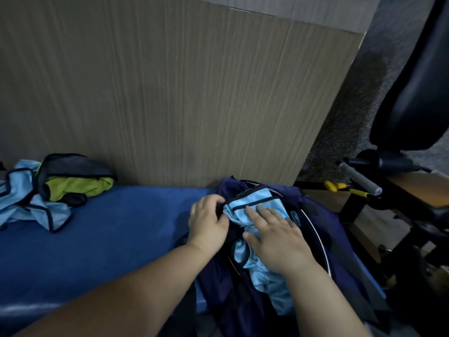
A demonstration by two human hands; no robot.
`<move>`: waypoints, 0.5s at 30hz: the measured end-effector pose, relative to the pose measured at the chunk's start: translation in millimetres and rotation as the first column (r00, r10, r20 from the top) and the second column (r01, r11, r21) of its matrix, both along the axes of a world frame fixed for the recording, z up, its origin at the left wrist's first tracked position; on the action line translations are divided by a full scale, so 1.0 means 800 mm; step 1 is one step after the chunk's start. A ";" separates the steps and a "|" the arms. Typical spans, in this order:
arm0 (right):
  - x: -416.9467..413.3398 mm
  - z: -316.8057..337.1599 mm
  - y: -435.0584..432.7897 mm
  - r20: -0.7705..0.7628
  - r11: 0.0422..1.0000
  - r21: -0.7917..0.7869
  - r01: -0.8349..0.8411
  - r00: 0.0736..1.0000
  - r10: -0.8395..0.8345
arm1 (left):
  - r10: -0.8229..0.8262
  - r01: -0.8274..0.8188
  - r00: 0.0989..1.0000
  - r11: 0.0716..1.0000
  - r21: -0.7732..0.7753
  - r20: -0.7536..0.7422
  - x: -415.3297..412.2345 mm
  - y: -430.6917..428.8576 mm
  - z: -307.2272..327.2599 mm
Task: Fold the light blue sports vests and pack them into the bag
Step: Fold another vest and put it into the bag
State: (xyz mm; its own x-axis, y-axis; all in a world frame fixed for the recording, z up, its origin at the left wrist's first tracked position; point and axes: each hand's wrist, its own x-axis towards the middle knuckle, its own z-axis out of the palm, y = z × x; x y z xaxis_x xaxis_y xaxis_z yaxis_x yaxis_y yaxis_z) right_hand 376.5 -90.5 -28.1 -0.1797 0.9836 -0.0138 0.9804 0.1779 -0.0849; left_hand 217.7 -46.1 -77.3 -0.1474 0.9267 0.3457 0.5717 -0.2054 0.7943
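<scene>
Two hands packed: left hand (209, 222) gripped the rim of the navy fabric bag (345, 244), flat-fingered right hand (277, 242) pressed the light blue mesh vest (255, 207) in; even pressure was advisable.

The right hand (274, 239) covers the middle of the light blue vest (255, 203), whose lower end is lost inside the bag (218, 283). The left edge cuts off the vest pile (36, 207)

A blue mattress (116, 227) carries two things: a heap of light blue and lime vests (36, 203) at left, and a navy bag (345, 259) at right.
</scene>
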 end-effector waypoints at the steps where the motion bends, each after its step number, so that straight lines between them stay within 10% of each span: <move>1: 0.001 -0.002 0.000 0.030 1.000 -0.020 0.017 0.999 -0.016 | 0.034 -0.034 0.999 0.994 -0.101 -0.006 -0.004 0.005 -0.002; 8: -0.005 -0.005 0.006 0.171 0.990 -0.055 0.131 0.978 -0.120 | -0.039 -0.048 0.955 0.957 -0.284 -0.293 -0.013 0.014 0.004; 15: -0.017 -0.003 0.012 0.256 0.982 -0.091 0.168 0.956 -0.140 | 0.133 -0.123 0.991 0.969 -0.215 0.035 -0.007 0.034 0.011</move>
State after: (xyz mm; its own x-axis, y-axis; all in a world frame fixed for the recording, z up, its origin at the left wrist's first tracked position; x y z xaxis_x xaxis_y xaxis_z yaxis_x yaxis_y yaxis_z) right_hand 362.7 -81.2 -30.8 -0.0034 0.9888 -0.1490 0.9878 0.0265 0.1532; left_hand 212.0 -18.6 -68.2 -0.2812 0.9504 0.1331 0.5421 0.0428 0.8392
